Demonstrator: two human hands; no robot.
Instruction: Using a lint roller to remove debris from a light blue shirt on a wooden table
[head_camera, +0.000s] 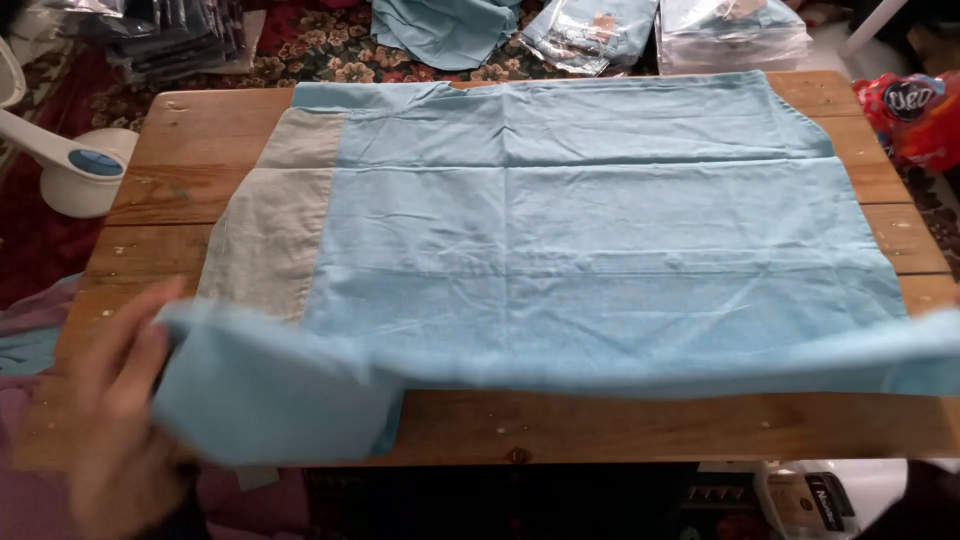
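The light blue cloth (560, 230), with a grey-beige band (275, 225) along its left end, lies spread flat over most of the wooden desk (190, 130); its near edge is lifted off the boards and curls back over itself in a blurred fold; the left hand (120, 410) grips that raised near-left corner, fingers (155, 320) closed on the fabric, blurred; the right hand is out of the picture, though the near-right corner of the cloth is raised toward the right edge; beyond the desk, on a flower-patterned rug (320, 55), lie clear plastic bags (590, 35) with folded blue fabric inside, a stack of dark bagged items (170, 35), and a loose blue garment (445, 30); a white steam iron (75, 165) sits left of the desk; a red printed bag (915, 110) lies at the right.
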